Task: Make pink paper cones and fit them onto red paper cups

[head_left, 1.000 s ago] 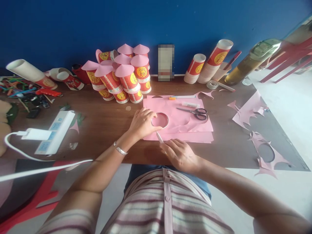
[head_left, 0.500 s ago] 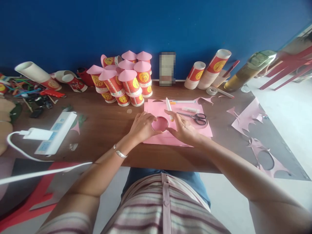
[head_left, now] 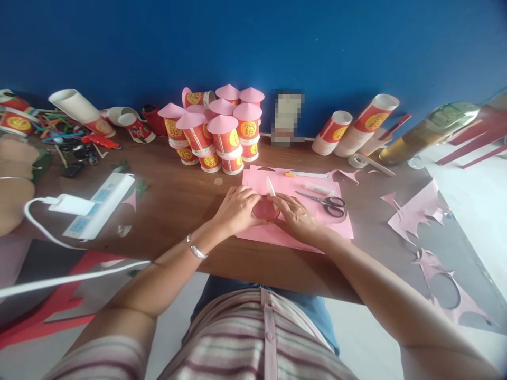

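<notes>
Pink paper sheets [head_left: 332, 229] lie stacked on the brown table. Resting on the top sheet is a thin round ring [head_left: 254, 212], partly covered by my fingers. My left hand [head_left: 237, 210] curls around its left side, thumb and fingers on the rim. My right hand [head_left: 298, 216] grips a white marker pen [head_left: 271, 187] that points up and away, with its fingers at the ring's right side. Right of that hand, scissors [head_left: 335, 206] with dark handles lie on the paper. A white tube [head_left: 319, 189] and a white pen with an orange end [head_left: 309, 174] lie beyond.
Red paper cups [head_left: 224, 138] with pink cone tops stand stacked at the back. A power strip [head_left: 99, 206] is at left. More cups [head_left: 366, 124], a tape roll [head_left: 357, 161] and a bottle [head_left: 430, 132] stand back right. Pink paper scraps [head_left: 415, 211] lie at right.
My right hand has lowered and closed in on the ring, its fingers now covering part of it. The camera view has shifted, moving the table's things rightward and slightly down in the picture.
</notes>
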The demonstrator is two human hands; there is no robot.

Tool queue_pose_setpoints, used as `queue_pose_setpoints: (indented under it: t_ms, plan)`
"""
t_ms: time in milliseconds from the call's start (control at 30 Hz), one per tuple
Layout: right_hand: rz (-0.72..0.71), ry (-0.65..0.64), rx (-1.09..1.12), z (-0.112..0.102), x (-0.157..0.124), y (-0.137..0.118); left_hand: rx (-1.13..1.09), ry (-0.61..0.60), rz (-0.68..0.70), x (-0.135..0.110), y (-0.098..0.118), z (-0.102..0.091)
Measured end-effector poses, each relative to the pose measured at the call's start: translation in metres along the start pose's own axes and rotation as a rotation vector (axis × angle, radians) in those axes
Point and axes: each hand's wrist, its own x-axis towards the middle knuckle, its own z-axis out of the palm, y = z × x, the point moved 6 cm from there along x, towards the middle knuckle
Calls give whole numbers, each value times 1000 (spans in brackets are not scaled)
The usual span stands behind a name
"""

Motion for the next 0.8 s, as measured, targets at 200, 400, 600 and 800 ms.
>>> queue_pose_setpoints:
  t_ms: [200,400,600,800]
  plan:
    - [19,-25,-5,3,-1,4,30,115,42,5,-1,-16]
    - [-24,9,-44,8,-1,9,160,53,251,40,23,-8]
    - [20,-17,-33,6,3,8,131,31,251,46,4,-14]
    - [33,-9,-17,4,4,8,-182,335,-18,23,-38,-52]
